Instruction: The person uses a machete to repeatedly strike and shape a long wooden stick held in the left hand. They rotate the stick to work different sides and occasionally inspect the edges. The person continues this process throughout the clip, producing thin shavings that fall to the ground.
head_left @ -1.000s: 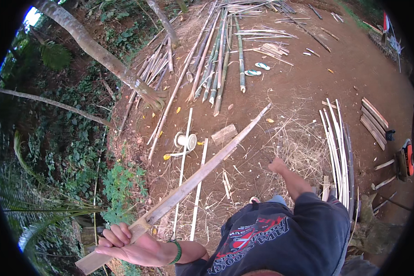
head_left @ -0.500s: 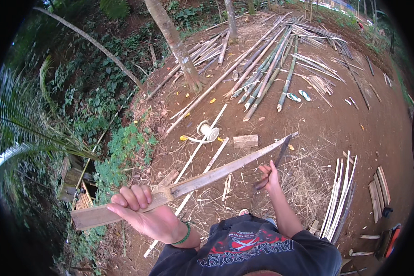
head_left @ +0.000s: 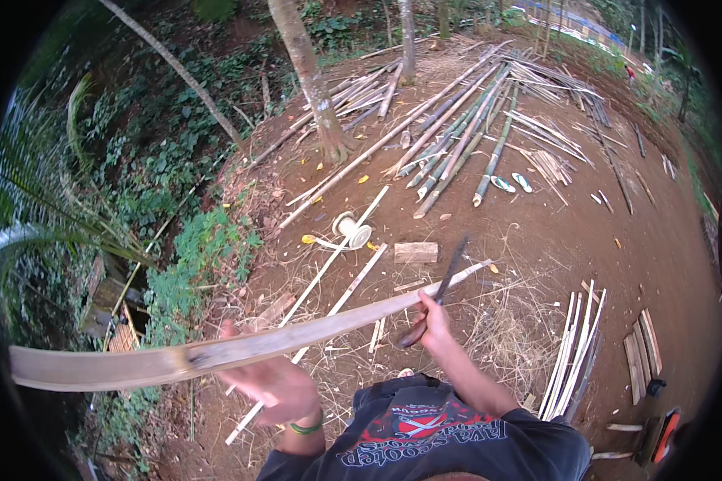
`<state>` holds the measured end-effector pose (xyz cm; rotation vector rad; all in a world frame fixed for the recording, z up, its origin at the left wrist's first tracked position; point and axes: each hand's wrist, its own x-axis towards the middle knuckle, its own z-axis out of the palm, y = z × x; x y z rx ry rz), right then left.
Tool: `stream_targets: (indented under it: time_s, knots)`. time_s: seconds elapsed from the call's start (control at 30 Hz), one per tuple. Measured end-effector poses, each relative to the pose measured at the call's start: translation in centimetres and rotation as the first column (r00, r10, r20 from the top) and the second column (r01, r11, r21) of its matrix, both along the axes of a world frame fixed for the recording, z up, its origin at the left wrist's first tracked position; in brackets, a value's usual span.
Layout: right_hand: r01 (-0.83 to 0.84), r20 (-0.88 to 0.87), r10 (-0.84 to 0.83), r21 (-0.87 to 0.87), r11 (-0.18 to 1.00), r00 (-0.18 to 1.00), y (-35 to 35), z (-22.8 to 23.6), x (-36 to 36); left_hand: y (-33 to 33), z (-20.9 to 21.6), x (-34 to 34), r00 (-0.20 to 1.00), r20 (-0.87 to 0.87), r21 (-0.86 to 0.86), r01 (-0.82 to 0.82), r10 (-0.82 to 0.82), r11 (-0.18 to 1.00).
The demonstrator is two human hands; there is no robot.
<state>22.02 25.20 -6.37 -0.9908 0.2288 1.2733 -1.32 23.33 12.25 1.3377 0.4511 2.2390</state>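
A long split bamboo strip stretches across in front of me, its wide end at far left and its thin end at right. Near that thin end, my right hand is closed on the strip together with a dark-bladed machete, whose handle points down toward me. My left hand, smeared by motion, is behind and below the strip with its fingers loosely apart. Some fingertips show above the strip's upper edge; whether the palm touches it I cannot tell.
A wooden block and a pale spool lie on the dirt ahead. Bamboo poles are piled beyond, near sandals. Pale split strips lie at right, by an orange-edged tool. Plants border the left.
The bamboo strip has shifted left, and its thin end is now in my right hand beside the machete. My left hand has loosened its grip near the wide end.
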Motion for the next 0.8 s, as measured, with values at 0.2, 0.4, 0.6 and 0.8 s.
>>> stream_targets:
  time_s: [0.2, 0.4, 0.6, 0.8]
  knots:
    - [-0.295, 0.195, 0.291, -0.009, 0.955, 0.937, -4.0, 4.5, -4.8, 0.0, -4.0, 8.1, 0.981, -0.047, -0.250, 0.173, -0.190, 0.953]
    - [-0.615, 0.548, 0.621, -0.227, 0.755, 0.560, -6.9, 5.1, 1.0, 0.2, -2.4, 10.3, 0.878, 0.302, -0.215, 0.443, -0.372, 0.870]
    - [-0.592, 0.850, 0.503, -0.327, 0.736, 0.156, -10.8, 2.9, 0.7, 0.8, -2.7, 11.2, 0.886, 0.246, -0.217, 0.446, -0.393, 0.868]
    - [-0.443, 0.653, 0.753, -0.652, 0.615, 0.082, -9.7, -11.5, 6.7, 1.6, -2.9, 10.5, 0.850, 0.185, -0.194, 0.524, -0.493, 0.830]
